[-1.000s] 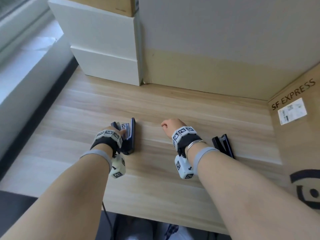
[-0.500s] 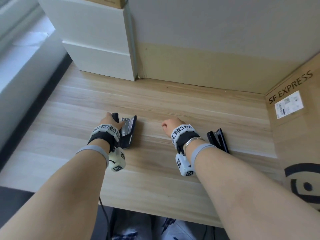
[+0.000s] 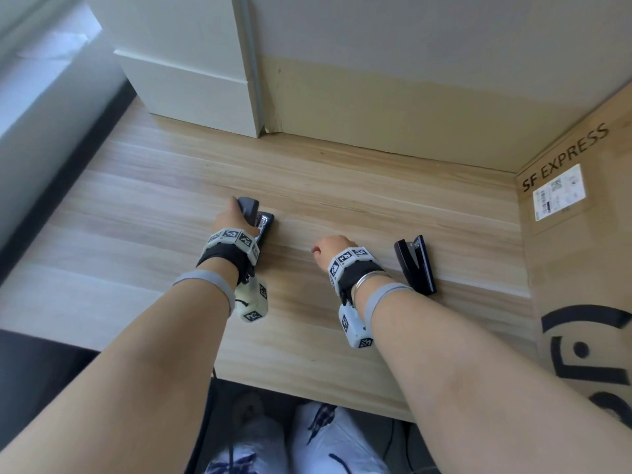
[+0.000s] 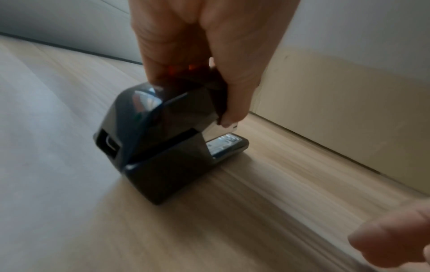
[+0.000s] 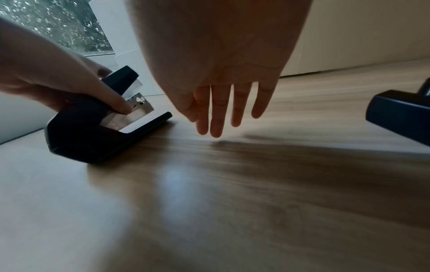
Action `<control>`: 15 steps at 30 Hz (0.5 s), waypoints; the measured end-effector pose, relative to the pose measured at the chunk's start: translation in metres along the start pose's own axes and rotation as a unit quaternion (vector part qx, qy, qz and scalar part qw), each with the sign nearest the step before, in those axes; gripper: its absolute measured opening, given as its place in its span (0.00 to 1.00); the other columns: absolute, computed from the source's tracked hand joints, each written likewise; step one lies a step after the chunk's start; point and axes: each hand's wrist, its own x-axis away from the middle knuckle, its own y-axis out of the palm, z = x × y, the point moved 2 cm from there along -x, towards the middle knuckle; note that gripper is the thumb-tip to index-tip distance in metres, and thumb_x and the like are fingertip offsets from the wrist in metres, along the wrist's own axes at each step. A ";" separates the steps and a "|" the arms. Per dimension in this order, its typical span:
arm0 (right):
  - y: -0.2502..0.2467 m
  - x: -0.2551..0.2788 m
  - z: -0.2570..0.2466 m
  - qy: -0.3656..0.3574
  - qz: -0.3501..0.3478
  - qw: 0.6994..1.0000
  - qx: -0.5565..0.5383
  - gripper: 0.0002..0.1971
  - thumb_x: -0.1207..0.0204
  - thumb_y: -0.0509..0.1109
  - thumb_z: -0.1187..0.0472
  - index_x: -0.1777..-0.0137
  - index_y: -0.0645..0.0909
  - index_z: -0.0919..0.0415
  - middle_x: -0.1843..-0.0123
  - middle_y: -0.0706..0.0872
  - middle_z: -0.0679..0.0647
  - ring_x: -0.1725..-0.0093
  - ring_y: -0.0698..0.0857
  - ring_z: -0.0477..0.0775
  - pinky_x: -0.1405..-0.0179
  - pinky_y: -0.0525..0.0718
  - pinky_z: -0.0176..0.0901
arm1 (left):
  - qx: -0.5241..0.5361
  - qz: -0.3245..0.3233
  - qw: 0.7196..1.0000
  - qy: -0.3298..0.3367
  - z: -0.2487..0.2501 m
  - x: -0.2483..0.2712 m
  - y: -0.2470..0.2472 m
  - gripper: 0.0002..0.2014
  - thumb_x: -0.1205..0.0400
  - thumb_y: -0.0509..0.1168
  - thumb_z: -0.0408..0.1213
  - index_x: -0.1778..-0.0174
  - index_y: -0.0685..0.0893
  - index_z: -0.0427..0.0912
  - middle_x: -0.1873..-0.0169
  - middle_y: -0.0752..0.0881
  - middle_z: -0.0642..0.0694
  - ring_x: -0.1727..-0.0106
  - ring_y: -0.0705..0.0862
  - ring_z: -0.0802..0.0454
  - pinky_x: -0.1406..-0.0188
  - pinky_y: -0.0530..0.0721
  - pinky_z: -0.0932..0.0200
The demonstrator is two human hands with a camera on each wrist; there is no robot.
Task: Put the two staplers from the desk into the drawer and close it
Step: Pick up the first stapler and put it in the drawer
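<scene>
The left stapler [image 3: 254, 218], flat on the bench [image 3: 376, 206] a second ago, is now tipped up at frame centre, clasped by the left hand [image 3: 231, 218]. The right hand [image 3: 328, 249] hangs slack, holding nothing; the second stapler [image 3: 415, 265] lies untouched at right. Lifting toward the drawer is judged imminent.

Your head camera looks steeply down on the desk [image 3: 342, 186] from above its near edge. Both wrist cameras sit low and close over the wood, facing its back edge — both share the left stapler [image 4: 163, 139].
</scene>
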 end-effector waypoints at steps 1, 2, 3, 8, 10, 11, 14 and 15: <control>0.002 0.001 0.000 -0.001 0.002 1.000 -0.003 0.19 0.19 0.55 0.62 0.37 0.84 0.53 0.37 0.88 0.58 0.40 0.85 0.65 0.41 0.83 0.50 | -0.011 -0.002 1.000 0.010 0.001 0.002 0.002 0.15 0.24 0.66 0.27 0.48 0.66 0.36 0.52 0.82 0.31 0.42 0.83 0.33 0.58 0.75 0.50; 0.003 0.003 -0.001 -0.002 0.003 1.000 -0.004 0.19 0.19 0.54 0.62 0.37 0.84 0.54 0.39 0.88 0.59 0.41 0.86 0.65 0.45 0.83 0.48 | -0.018 0.000 1.000 0.019 0.001 0.004 0.002 0.16 0.24 0.66 0.27 0.44 0.68 0.34 0.47 0.83 0.29 0.42 0.83 0.33 0.59 0.76 0.50; 0.004 0.005 -0.001 -0.003 0.004 1.000 -0.004 0.19 0.19 0.54 0.62 0.37 0.84 0.54 0.39 0.88 0.59 0.42 0.86 0.65 0.48 0.82 0.47 | -0.027 0.002 0.999 0.022 -0.001 0.006 0.001 0.19 0.25 0.66 0.27 0.40 0.69 0.33 0.45 0.84 0.29 0.42 0.83 0.33 0.59 0.76 0.50; 0.001 0.016 -0.011 0.007 0.009 1.000 -0.017 0.19 0.19 0.54 0.61 0.36 0.84 0.54 0.38 0.88 0.59 0.41 0.85 0.65 0.42 0.84 0.51 | -0.042 0.030 0.998 0.040 -0.024 0.016 -0.021 0.21 0.25 0.66 0.28 0.38 0.68 0.32 0.46 0.84 0.28 0.44 0.84 0.31 0.58 0.77 0.48; 0.002 0.021 -0.023 0.010 0.011 1.000 -0.019 0.19 0.19 0.54 0.60 0.37 0.84 0.53 0.37 0.87 0.59 0.40 0.85 0.65 0.41 0.84 0.51 | -0.044 0.037 0.997 0.041 -0.037 0.022 -0.036 0.21 0.25 0.66 0.28 0.37 0.68 0.32 0.46 0.84 0.28 0.44 0.84 0.31 0.59 0.77 0.49; 0.003 0.024 -0.030 0.010 0.013 1.000 -0.016 0.19 0.19 0.54 0.60 0.38 0.85 0.52 0.37 0.87 0.58 0.40 0.85 0.65 0.41 0.83 0.51 | -0.045 0.042 0.997 0.039 -0.045 0.026 -0.044 0.22 0.25 0.66 0.29 0.37 0.68 0.33 0.47 0.84 0.28 0.44 0.84 0.31 0.59 0.77 0.49; 0.005 0.033 -0.058 0.006 0.018 1.000 0.001 0.19 0.20 0.55 0.61 0.38 0.84 0.52 0.37 0.86 0.57 0.38 0.83 0.65 0.41 0.81 0.49 | -0.046 0.057 0.997 0.027 -0.073 0.038 -0.068 0.22 0.24 0.66 0.30 0.37 0.67 0.34 0.57 0.80 0.33 0.45 0.84 0.32 0.60 0.75 0.50; 0.007 0.036 -0.069 0.004 0.020 1.000 0.007 0.19 0.20 0.54 0.61 0.37 0.84 0.51 0.36 0.86 0.58 0.37 0.83 0.65 0.40 0.80 0.50 | -0.047 0.064 0.997 0.021 -0.084 0.042 -0.075 0.22 0.24 0.66 0.31 0.37 0.67 0.34 0.59 0.78 0.35 0.46 0.84 0.32 0.60 0.74 0.51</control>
